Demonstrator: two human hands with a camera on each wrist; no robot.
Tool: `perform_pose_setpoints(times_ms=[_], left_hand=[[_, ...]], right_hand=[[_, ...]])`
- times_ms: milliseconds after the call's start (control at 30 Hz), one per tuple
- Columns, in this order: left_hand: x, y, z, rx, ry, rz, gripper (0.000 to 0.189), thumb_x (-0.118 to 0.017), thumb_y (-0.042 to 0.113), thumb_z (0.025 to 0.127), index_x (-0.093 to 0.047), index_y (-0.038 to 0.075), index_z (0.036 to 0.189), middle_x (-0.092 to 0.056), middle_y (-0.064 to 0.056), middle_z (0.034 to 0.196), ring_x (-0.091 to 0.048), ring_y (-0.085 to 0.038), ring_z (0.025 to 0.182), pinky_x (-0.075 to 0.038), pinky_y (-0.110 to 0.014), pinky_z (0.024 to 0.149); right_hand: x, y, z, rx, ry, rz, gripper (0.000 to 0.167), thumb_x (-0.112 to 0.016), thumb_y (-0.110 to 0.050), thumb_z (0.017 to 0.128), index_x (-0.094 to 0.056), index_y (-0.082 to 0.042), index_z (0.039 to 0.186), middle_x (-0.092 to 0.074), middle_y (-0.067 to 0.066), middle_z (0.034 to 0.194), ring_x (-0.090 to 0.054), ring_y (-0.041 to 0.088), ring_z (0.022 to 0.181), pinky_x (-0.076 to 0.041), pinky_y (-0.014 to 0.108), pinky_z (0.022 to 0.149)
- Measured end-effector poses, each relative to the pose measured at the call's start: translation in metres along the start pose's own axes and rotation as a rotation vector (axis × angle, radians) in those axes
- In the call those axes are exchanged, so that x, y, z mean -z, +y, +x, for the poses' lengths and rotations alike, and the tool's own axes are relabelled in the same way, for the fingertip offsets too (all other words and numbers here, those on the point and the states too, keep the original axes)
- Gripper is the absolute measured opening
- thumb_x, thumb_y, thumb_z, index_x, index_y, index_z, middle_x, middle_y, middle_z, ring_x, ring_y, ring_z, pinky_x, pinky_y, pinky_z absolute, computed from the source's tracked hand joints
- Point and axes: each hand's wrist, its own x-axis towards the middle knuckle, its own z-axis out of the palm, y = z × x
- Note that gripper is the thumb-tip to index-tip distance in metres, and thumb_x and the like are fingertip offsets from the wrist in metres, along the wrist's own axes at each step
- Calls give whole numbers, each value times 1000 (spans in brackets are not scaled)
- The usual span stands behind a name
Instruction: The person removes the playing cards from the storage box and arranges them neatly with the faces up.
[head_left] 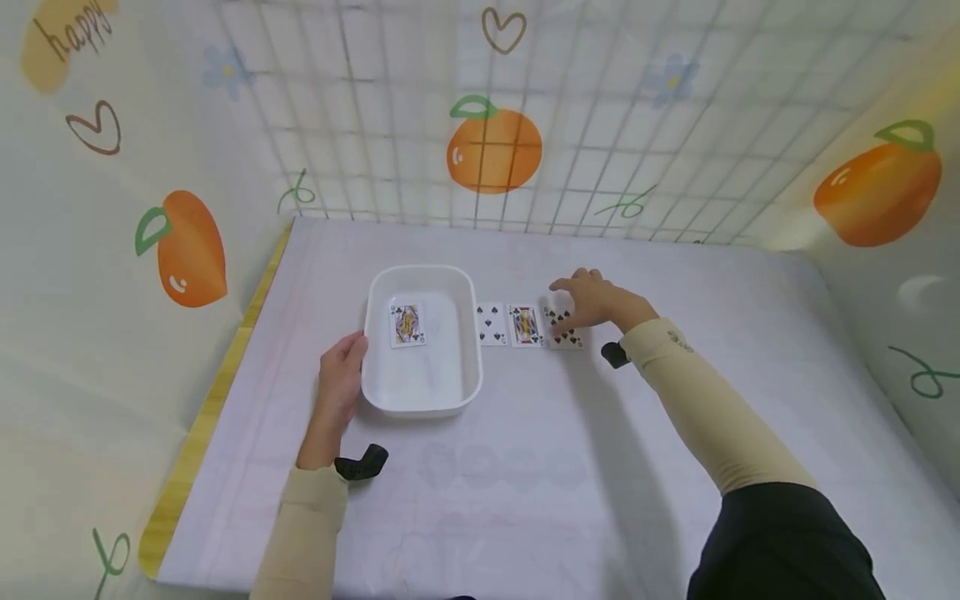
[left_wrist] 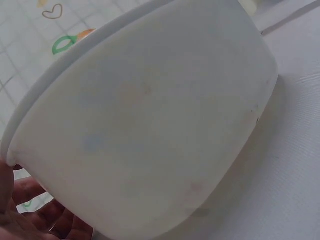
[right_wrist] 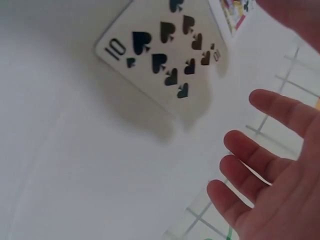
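Observation:
My left hand (head_left: pixel 342 375) grips the left side of a white plastic basin (head_left: pixel 422 400), thumb at the rim and fingers against the outer wall. One black-suited face card (head_left: pixel 407 325) lies face up inside it. To the basin's right, a spade card (head_left: pixel 492 325), another face card (head_left: pixel 526 326) and a ten of spades (head_left: pixel 561 332) form a row on the table. The basin's rim overlaps the left edge of the spade card. My right hand (head_left: pixel 592 300) hovers at the ten of spades with spread fingers. In the right wrist view, its fingers (right_wrist: pixel 262 155) hold nothing.
A white cloth (head_left: pixel 480 517) covers the table, and a yellow edge (head_left: pixel 195 417) shows along its left side. Pale curtains printed with oranges (head_left: pixel 495 150) hang behind and at both sides, with a wire grid (head_left: pixel 600 108) at the back.

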Motion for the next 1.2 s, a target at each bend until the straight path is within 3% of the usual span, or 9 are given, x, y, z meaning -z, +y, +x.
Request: perform_pose_setpoints(times_ms=[833, 1200], left_hand=[[0, -1, -2, 19, -18, -14, 47, -48, 32, 105, -49, 6, 144, -54, -12, 140, -54, -26, 125, -47, -40, 102], [0, 0, 2, -30, -23, -3, 46, -48, 31, 105, -50, 3, 142, -55, -14, 139, -54, -27, 126, -46, -40, 103]], right_hand=[[18, -43, 15, 87, 28, -37, 81, -74, -49, 80, -48, -9, 145, -45, 24, 138, -38, 41, 124, -38, 64, 100], [29, -74, 26, 153, 19, -18, 81, -72, -53, 81, -47, -12, 146, -44, 20, 139, -36, 37, 125, -38, 61, 102]])
